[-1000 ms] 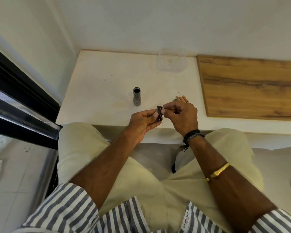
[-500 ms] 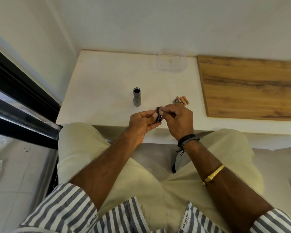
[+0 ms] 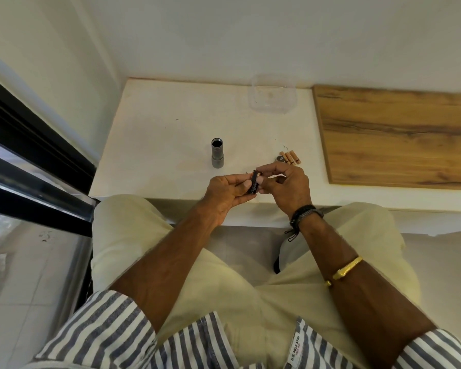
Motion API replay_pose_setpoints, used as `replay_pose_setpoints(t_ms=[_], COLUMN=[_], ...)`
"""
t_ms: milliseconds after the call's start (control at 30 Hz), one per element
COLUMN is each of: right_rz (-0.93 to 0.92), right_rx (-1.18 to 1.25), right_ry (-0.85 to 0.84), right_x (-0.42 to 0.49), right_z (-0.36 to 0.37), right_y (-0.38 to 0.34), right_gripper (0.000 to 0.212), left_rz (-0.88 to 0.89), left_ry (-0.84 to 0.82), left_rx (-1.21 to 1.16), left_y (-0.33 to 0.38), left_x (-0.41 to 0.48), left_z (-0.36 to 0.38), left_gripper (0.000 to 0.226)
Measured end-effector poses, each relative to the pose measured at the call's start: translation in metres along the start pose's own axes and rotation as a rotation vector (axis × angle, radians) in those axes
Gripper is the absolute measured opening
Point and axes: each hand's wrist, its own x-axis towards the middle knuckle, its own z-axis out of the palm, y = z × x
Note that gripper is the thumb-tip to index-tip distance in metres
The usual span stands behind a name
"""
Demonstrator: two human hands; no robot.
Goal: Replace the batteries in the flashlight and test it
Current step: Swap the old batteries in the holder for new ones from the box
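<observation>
My left hand (image 3: 228,191) grips a small black battery holder (image 3: 254,183) above the near edge of the white table (image 3: 157,129). My right hand (image 3: 285,186) pinches the holder's right side with thumb and forefinger. The grey flashlight body (image 3: 217,153) stands upright on the table with its open end up, to the left of my hands. Three copper-coloured batteries (image 3: 290,157) lie side by side just beyond my right hand, with the dark round end cap (image 3: 280,159) next to them.
A clear plastic container (image 3: 272,97) sits at the back of the table near the wall. A wooden board (image 3: 399,134) covers the surface to the right. A dark window frame (image 3: 24,161) runs along the left. My knees are below the table edge.
My right hand has drawn slightly toward me and left, uncovering the batteries and cap on the table. Both hands stay on the battery holder.
</observation>
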Motion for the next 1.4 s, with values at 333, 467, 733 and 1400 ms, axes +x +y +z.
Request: replay_pose_setpoints(t_ms=[333,467,733,1400], right_rz=[0.148,0.151,0.196,0.349], right_rx=[0.27,0.354,0.288,0.763], right_ry=[-0.08,-0.057,0.02,0.015], right_x=[-0.001,-0.003,-0.001,0.008], right_z=[-0.006,-0.002,0.005,0.006], right_y=[0.0,-0.002,0.002,0.004], right_gripper=[0.018,0.021,0.024,0.01], left_rz=[0.044,0.032,0.033,0.551], left_ry=[-0.024,0.0,0.057,0.623], left_rx=[0.039,-0.085,-0.099,0.635], left_y=[-0.002,-0.002,0.0,0.021], left_x=[-0.001,-0.002,-0.003,0.031], left_z=[-0.003,0.002,0.003,-0.024], left_gripper=[0.022,0.026,0.015,0.035])
